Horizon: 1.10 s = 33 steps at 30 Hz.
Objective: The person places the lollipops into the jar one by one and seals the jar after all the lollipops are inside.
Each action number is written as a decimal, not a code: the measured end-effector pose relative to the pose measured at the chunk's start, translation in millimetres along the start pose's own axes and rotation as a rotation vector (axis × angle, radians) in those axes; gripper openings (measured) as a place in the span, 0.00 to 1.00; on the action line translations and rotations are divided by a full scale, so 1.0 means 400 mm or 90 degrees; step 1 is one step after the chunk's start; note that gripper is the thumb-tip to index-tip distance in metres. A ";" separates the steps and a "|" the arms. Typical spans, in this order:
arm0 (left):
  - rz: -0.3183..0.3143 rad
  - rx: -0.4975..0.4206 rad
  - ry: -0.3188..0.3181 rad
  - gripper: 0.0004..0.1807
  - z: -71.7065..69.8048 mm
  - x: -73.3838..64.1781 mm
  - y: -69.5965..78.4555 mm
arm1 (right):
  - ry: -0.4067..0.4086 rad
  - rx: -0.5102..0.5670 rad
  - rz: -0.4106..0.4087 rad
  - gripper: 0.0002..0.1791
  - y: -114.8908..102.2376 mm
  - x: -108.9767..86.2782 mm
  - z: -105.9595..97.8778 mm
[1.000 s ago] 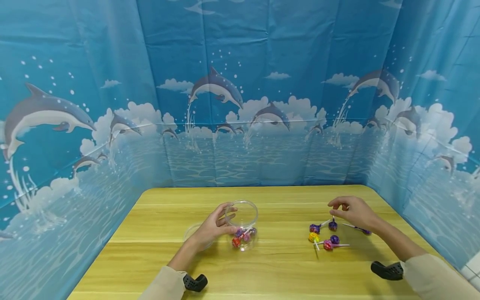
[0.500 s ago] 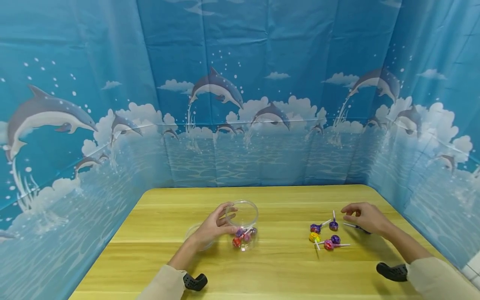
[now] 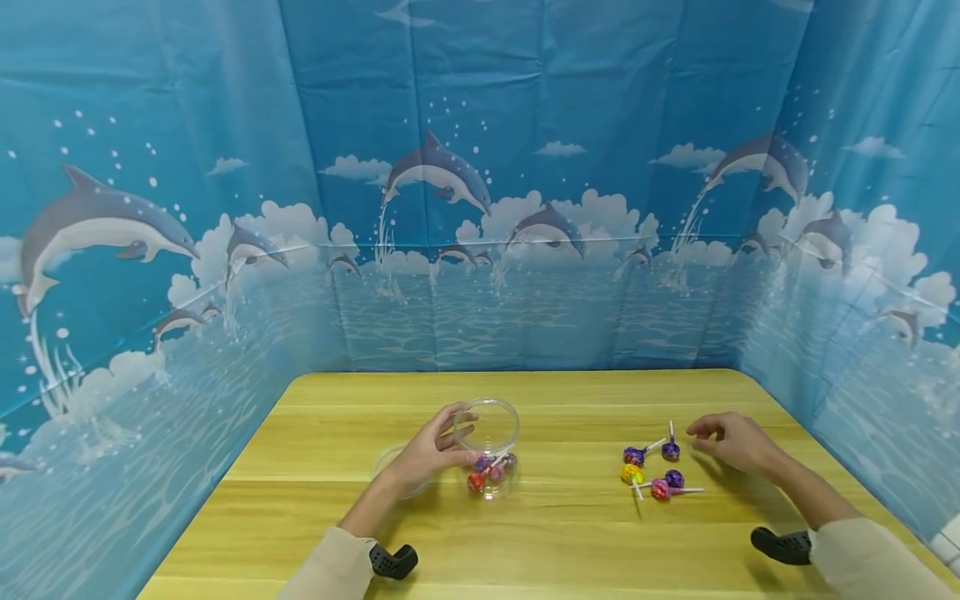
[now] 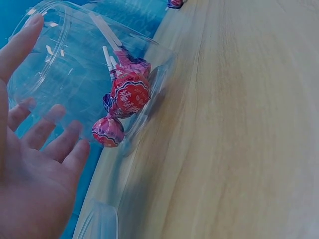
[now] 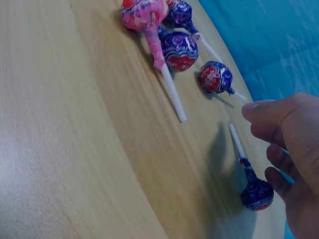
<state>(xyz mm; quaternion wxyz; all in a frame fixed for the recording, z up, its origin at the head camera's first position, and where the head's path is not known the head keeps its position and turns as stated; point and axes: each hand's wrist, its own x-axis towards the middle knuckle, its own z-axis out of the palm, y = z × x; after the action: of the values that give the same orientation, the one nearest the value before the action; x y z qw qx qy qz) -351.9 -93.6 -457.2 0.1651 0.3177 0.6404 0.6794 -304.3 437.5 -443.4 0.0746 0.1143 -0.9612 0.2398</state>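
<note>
My left hand [image 3: 429, 450] curves round the side of a clear plastic jar [image 3: 487, 429], its thumb near the rim. Inside the jar, at the bottom, lie several wrapped lollipops [image 4: 130, 92] in red, pink and purple. My right hand [image 3: 735, 440] hovers at the right of the table with loosely bent fingers, holding nothing. Close beside its fingers in the right wrist view is a purple-wrapped lollipop [image 5: 256, 193], hidden under the hand in the head view. Another purple lollipop [image 3: 671, 451] has its white stick pointing away, just left of the hand.
More lollipops lie left of the right hand: a yellow one [image 3: 632, 473], a pink one [image 3: 661, 489] and purple ones [image 3: 633, 455]. A clear round lid [image 3: 386, 460] lies partly behind the left wrist. A blue dolphin-print curtain [image 3: 480, 317] borders the wooden table [image 3: 555, 550].
The right hand has moved right and slightly nearer, away from the upright-looking purple lollipop's stick to over the rightmost lollipop. The left hand and jar stay in place.
</note>
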 end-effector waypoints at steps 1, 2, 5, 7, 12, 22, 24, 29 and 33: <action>0.000 0.001 0.001 0.47 0.000 0.001 0.001 | -0.001 -0.004 0.001 0.11 0.004 0.000 0.001; 0.000 0.001 0.002 0.47 0.000 0.001 0.001 | -0.003 -0.008 0.000 0.11 0.008 0.001 0.001; -0.002 -0.001 0.002 0.47 0.001 0.002 0.001 | -0.006 -0.023 -0.006 0.10 0.019 -0.002 0.004; -0.002 -0.003 0.003 0.48 0.001 0.003 0.000 | -0.009 -0.032 -0.007 0.09 0.026 -0.004 0.005; -0.003 -0.002 0.005 0.47 0.001 0.003 -0.001 | -0.013 -0.052 -0.013 0.03 0.038 -0.005 0.013; -0.005 -0.004 0.004 0.47 -0.001 0.004 -0.003 | -0.008 -0.121 -0.096 0.03 0.028 0.008 0.021; -0.005 -0.007 0.004 0.47 -0.001 0.005 -0.004 | -0.011 -0.117 -0.105 0.03 0.026 0.008 0.017; -0.005 -0.006 0.005 0.47 0.000 0.004 -0.005 | -0.009 -0.100 -0.101 0.03 0.019 0.012 -0.006; -0.003 -0.008 0.007 0.46 -0.001 0.003 -0.006 | 0.006 -0.096 -0.090 0.02 0.003 0.015 -0.028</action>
<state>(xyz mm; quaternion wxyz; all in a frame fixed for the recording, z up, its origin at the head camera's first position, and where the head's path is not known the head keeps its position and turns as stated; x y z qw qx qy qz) -353.6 -92.9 -459.2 0.1653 0.3115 0.6377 0.6848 -309.4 443.0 -432.8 0.1043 0.1749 -0.9657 0.1611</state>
